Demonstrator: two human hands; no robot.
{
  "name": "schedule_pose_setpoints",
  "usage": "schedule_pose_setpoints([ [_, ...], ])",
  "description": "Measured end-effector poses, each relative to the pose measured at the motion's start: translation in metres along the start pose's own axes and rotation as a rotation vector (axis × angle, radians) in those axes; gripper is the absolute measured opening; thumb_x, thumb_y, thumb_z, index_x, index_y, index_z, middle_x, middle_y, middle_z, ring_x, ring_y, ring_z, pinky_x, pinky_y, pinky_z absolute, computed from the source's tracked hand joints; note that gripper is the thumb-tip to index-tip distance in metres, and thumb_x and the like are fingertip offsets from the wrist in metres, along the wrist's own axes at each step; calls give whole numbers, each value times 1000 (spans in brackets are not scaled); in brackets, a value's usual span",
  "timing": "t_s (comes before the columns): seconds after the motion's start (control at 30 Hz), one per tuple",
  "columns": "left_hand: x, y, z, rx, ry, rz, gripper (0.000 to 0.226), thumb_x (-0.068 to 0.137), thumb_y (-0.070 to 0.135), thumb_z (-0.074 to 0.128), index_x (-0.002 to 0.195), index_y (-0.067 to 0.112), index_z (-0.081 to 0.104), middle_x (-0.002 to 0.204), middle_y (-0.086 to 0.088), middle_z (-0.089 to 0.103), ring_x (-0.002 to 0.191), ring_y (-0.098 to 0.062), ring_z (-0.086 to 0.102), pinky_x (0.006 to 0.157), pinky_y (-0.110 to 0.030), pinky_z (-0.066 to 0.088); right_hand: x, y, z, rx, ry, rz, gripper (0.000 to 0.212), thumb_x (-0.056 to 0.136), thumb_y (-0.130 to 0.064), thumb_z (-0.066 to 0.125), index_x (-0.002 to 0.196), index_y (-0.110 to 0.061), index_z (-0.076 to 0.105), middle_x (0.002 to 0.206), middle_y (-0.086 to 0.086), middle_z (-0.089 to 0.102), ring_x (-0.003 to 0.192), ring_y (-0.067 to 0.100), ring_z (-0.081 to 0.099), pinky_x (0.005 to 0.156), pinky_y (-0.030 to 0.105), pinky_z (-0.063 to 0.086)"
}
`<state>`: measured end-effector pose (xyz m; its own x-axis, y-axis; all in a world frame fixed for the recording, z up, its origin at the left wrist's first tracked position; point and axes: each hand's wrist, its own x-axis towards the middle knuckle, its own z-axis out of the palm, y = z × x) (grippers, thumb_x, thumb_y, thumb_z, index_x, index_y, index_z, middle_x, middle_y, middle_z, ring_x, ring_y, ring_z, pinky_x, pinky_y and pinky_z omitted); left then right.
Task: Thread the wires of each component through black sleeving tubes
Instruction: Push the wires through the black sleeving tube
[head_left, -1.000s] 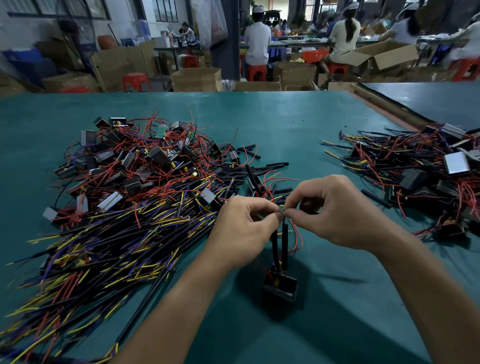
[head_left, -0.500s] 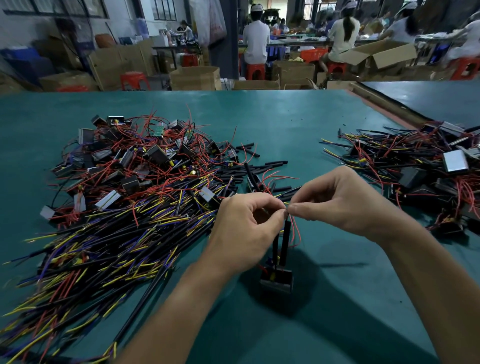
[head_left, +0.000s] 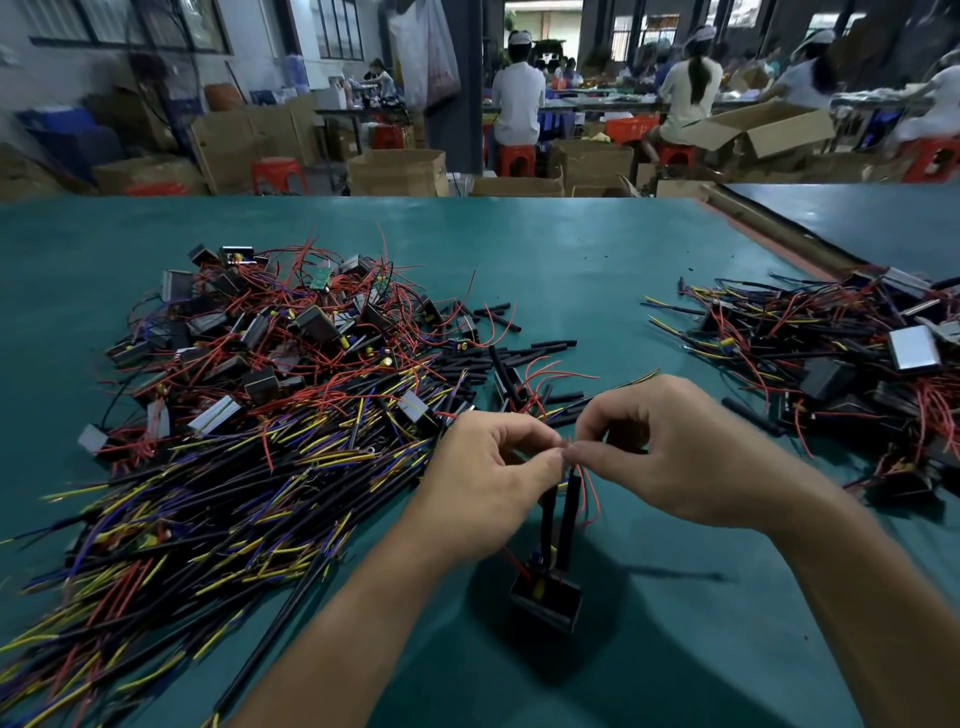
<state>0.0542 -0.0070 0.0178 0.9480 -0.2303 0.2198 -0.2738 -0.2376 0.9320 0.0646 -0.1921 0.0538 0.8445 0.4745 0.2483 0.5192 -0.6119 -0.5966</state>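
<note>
Teal matting covers the table (head_left: 597, 270). Both hands meet above its near centre. The left hand (head_left: 485, 480) pinches, thumb to forefinger, the top of a black sleeving tube (head_left: 571, 514); the right hand (head_left: 670, 462) pinches thin red wire (head_left: 589, 493) at the same point, fingertips of the two hands almost touching. Two such tubes stand side by side, near upright, and run down into a small black component (head_left: 545, 603) that hangs below the hands; whether it touches the table cannot be told. Left of the hands lies a large pile of components (head_left: 249, 395) with red, yellow and blue leads, many already in black tubes. Loose short tubes (head_left: 519, 353) lie scattered beyond the hands. A second pile (head_left: 841, 364) sits well apart at right. Cardboard boxes (head_left: 397, 171) and seated workers (head_left: 517, 104) fill the background. No legible writing or labels can be made out on any item
</note>
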Motion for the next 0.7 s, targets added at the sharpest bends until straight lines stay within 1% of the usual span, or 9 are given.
schedule_pose_setpoints([
  [0.07,0,1,0,-25,1,-18,12,86,7,70,75,11,73,62,3,64,56,-8,51,54,-23,41,-1,-3,-1,-56,-27,5,25,86,-41,68,66,-27,62,48,-13,50,44,6,35,44,17,30],
  [0.13,0,1,3,-2,14,-27,11,85,9,71,75,10,74,62,0,65,56,-9,51,54,-24,40,-2,-6,-2,-105,-55,17,26,87,-42,66,66,-28,60,49,-16,51,44,8,36,45,17,31],
  [0.23,-1,1,6,26,52,-24,11,84,9,71,74,8,73,60,1,64,54,-8,48,52,-22,38,-2,-8,-2,-166,-65,5,25,89,-38,65,67,-30,58,56,-28,54,49,10,44,49,17,35],
  [0.33,-1,2,5,-27,70,-46,12,82,8,72,71,7,73,60,-3,64,56,-12,50,56,-28,40,-3,-9,-1,-186,-45,-7,21,88,-32,66,69,-31,58,57,-30,54,53,7,48,51,15,35],
  [0.43,-2,4,5,-34,79,-54,13,75,20,69,69,8,73,60,-3,65,56,-10,51,56,-28,41,-2,-11,2,-246,-28,-12,19,87,-32,64,70,-33,55,66,-33,55,62,3,51,52,15,32],
  [0.5,-2,4,5,11,88,-37,19,72,26,65,71,8,73,62,-9,68,55,-9,52,55,-27,42,-2,-11,4,-285,-20,-21,17,85,-32,62,70,-33,54,68,-31,56,65,4,52,52,16,31],
  [0.57,-2,4,5,75,91,-8,20,73,27,65,72,10,74,63,-8,69,54,-8,51,54,-26,42,-3,-11,5,-311,-19,-13,15,83,-33,60,69,-32,54,64,-21,57,64,7,51,52,18,33],
  [0.63,-3,4,4,139,73,27,14,77,23,68,73,11,74,56,-1,65,50,-5,48,50,-21,38,-3,-11,5,-334,-24,8,13,81,-34,59,70,-29,55,61,-13,58,63,10,51,53,23,38],
  [0.7,-5,6,5,162,59,42,11,82,14,69,72,12,74,50,8,58,44,0,45,46,-14,35,-3,-12,8,-374,-19,34,13,79,-35,57,70,-25,55,63,-8,59,61,12,50,57,29,43],
])
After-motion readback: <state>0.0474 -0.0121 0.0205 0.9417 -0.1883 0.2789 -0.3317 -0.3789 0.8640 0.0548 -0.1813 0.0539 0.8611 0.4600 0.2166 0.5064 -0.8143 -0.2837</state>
